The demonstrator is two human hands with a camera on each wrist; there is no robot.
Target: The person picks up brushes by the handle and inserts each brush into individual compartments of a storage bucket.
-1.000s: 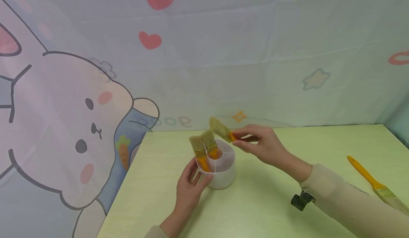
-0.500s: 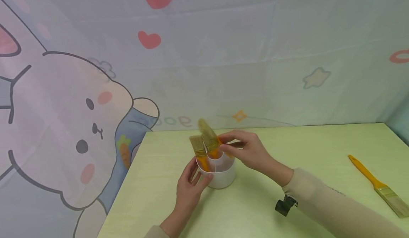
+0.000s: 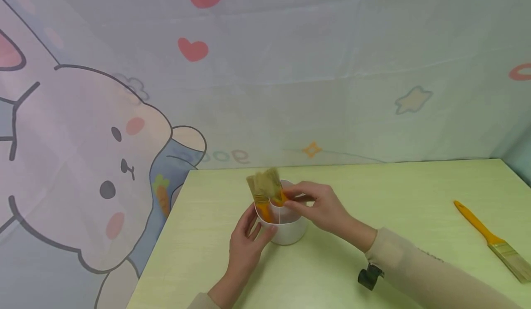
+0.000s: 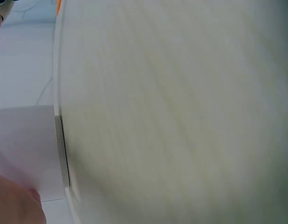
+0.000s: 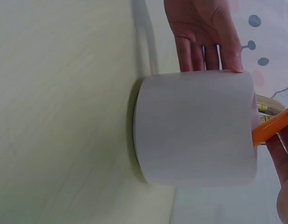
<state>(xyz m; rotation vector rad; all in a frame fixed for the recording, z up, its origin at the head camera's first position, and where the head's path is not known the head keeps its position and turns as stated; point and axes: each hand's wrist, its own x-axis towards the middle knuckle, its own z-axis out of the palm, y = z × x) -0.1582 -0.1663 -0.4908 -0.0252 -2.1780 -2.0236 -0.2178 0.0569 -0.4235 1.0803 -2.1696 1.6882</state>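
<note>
A white round divided organizer (image 3: 289,234) stands upright on the table, with a central ring and compartments around it. My left hand (image 3: 245,246) holds its left side, thumb at the front wall and fingers around the side. One paintbrush (image 3: 262,205) leans bristles up in the left compartment. Another brush stands in the central ring, now mostly hidden. My right hand (image 3: 317,205) pinches a third paintbrush (image 3: 267,187) near its ferrule, bristles tilted up left. In the right wrist view its orange handle (image 5: 273,127) reaches into the organizer's mouth. In the left wrist view only part of the left hand (image 4: 16,203) shows.
A further paintbrush (image 3: 489,240) with an orange handle lies on the right side of the pale green table (image 3: 174,253). Behind the table hangs a printed cloth (image 3: 290,69) with a rabbit and hearts. A wrist camera (image 3: 370,276) sits under the right sleeve.
My right hand has moved left and slightly down, bringing its paintbrush from beside the organizer to over it, handle lowered in. The left hand and the organizer stay in place.
</note>
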